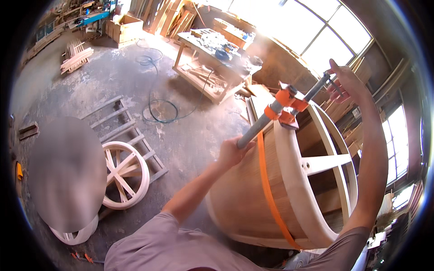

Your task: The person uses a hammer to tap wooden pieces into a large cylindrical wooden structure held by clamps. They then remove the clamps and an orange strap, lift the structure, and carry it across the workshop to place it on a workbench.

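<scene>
A pipe clamp with a grey pipe and orange jaws (285, 105) lies across the upper rim of a large barrel-like wooden drum (246, 196). My left hand (233, 151) is wrapped round the lower part of the pipe. At the clamp's far end, my right hand (347, 83) has its fingers curled at the thin crank handle, with the thumb raised. An orange strap (267, 189) runs round the drum's side. Pale wooden spokes (325, 163) cross the drum's open end, which faces right.
A spoked wooden wheel (143, 178) rests by a slatted wooden pallet (118, 128) on the left. A workbench (186, 39) with tools stands ahead, and a dark hose (158, 118) curls over the floor. Wood strips (77, 56) lie farther off. A blurred oval hides part of the left side.
</scene>
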A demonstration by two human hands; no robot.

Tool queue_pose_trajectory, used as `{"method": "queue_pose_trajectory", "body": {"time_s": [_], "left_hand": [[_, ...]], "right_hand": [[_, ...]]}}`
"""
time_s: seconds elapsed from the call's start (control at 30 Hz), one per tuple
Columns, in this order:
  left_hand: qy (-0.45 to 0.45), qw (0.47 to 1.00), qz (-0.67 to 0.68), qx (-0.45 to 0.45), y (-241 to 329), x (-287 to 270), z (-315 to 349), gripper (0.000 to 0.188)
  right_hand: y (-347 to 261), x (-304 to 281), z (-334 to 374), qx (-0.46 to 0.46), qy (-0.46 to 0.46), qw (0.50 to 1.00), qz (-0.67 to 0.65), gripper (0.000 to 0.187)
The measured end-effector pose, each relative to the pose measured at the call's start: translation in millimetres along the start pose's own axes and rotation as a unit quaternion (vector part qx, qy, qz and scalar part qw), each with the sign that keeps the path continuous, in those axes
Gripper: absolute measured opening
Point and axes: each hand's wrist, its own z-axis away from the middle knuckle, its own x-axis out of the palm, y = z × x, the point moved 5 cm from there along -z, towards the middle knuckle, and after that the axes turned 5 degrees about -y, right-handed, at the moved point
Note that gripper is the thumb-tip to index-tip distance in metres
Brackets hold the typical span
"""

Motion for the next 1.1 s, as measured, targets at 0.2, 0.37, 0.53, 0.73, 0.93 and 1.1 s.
{"method": "queue_pose_trajectory", "body": {"time_s": [0.2, 0.37, 0.53, 0.73, 0.93, 1.1], "left_hand": [[0.015, 1.0, -0.012, 0.018, 6, -4, 4, 0.025], [0.0, 1.0, -0.007, 0.022, 5, -3, 2, 0.023], [0.04, 0.999, -0.007, -0.013, -2, -24, 15, 0.017], [0.082, 0.996, 0.02, -0.033, -20, -80, 50, 0.035], [0.001, 1.0, 0.027, -0.01, -28, -93, 114, 0.016], [-0.18, 0.976, -0.064, 0.1, -12, -88, 185, 0.01]], "right_hand": [[-60, 22, 43, -0.205, -0.172, 0.902, 0.338, 0.037], [-90, 47, 18, -0.231, 0.105, 0.816, 0.52, 0.018], [-103, 63, 24, -0.278, -0.276, 0.919, -0.045, 0.035], [-104, 61, 85, -0.479, -0.212, 0.85, 0.049, 0.054], [-53, 112, 158, -0.381, -0.156, 0.911, 0.011, 0.047], [-15, 169, 256, -0.331, -0.167, 0.873, 0.317, 0.041]]}}
